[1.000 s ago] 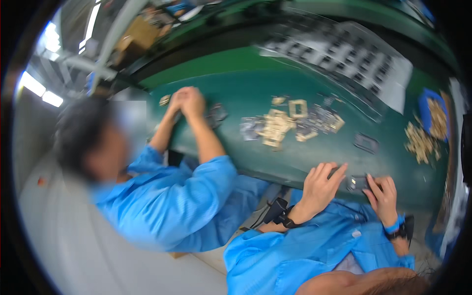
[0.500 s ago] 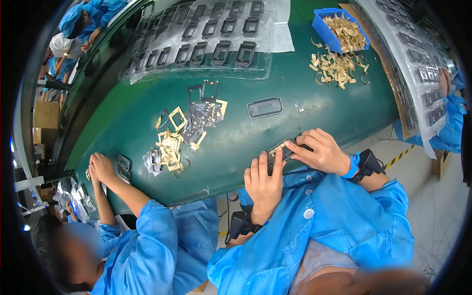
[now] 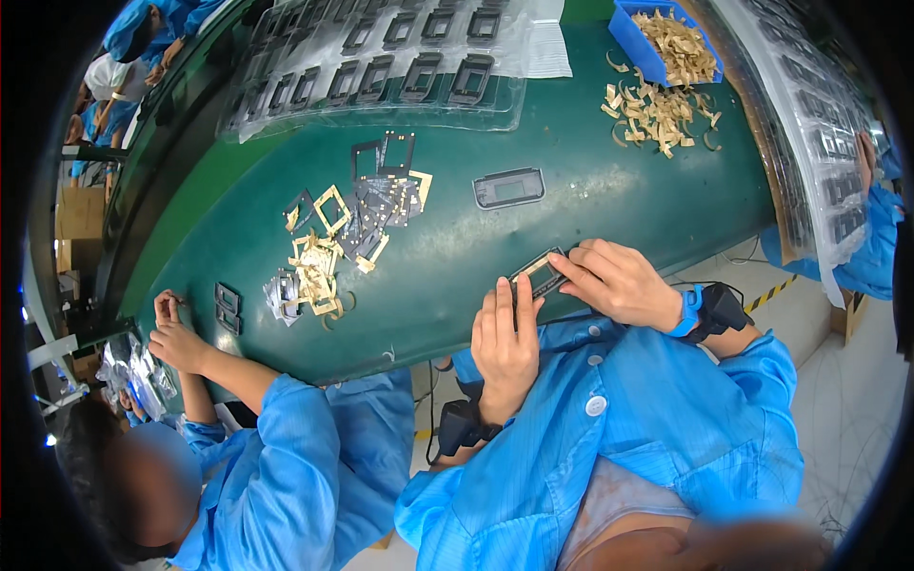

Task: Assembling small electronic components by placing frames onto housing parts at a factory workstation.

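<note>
Both of my hands hold a small dark rectangular frame part [image 3: 540,274] at the near edge of the green table [image 3: 571,209]. My left hand [image 3: 505,338] grips its lower left end with the fingers curled up against it. My right hand [image 3: 614,281] pinches the right end from above. A black wrist strap with a blue band sits on my right wrist. Another dark frame part [image 3: 509,187] lies flat on the table just beyond my hands.
A heap of gold and dark frame pieces [image 3: 347,228] lies at mid table. Clear trays of dark parts [image 3: 381,67] line the far side and another [image 3: 819,143] the right. A blue bin [image 3: 662,38] holds gold scraps, several spilled beside it. A co-worker's hands [image 3: 171,328] work at my left.
The view has swung and closed in on the table. My hands have stayed together on the dark frame part at the table's edge. The co-worker's hands remain at the left.
</note>
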### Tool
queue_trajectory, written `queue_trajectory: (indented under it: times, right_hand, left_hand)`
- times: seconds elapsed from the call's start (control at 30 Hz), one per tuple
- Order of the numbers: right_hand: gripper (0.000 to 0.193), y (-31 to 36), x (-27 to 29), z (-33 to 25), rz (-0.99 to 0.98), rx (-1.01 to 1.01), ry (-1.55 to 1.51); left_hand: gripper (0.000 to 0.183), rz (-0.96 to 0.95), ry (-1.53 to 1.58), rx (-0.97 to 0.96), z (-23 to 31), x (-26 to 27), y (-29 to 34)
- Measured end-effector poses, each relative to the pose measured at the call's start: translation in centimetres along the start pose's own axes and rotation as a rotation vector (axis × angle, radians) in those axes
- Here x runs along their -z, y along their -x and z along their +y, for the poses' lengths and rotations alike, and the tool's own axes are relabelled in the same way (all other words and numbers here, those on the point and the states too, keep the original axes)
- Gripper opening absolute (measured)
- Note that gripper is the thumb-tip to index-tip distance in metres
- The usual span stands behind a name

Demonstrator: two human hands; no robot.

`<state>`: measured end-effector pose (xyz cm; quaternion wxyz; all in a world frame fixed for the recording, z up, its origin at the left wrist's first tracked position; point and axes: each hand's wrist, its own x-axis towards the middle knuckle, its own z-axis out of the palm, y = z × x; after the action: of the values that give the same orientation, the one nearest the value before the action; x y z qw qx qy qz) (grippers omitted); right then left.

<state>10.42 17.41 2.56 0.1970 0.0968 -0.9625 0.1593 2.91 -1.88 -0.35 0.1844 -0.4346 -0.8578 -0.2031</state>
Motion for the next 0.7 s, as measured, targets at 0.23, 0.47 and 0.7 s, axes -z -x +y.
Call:
queue_trajectory:
  times: [0.23, 0.47, 0.7]
  right_hand:
    - [0.051, -0.3, 0.4, 0.0, -0.021, 0.026, 0.018]
    - [0.047, -2.4, 2.3, 0.9, -0.140, 0.150, -0.018]
    - [0.047, -3.5, 1.5, 2.0, -0.177, 0.278, 0.025]
  left_hand:
    - [0.034, 0.027, 0.090, 0.035, 0.0, 0.2, -0.1]
    - [0.038, 0.007, 0.166, -0.002, -0.8, 0.6, 0.0]
    - [0.038, -0.017, 0.185, 0.007, -0.7, 0.5, 0.1]
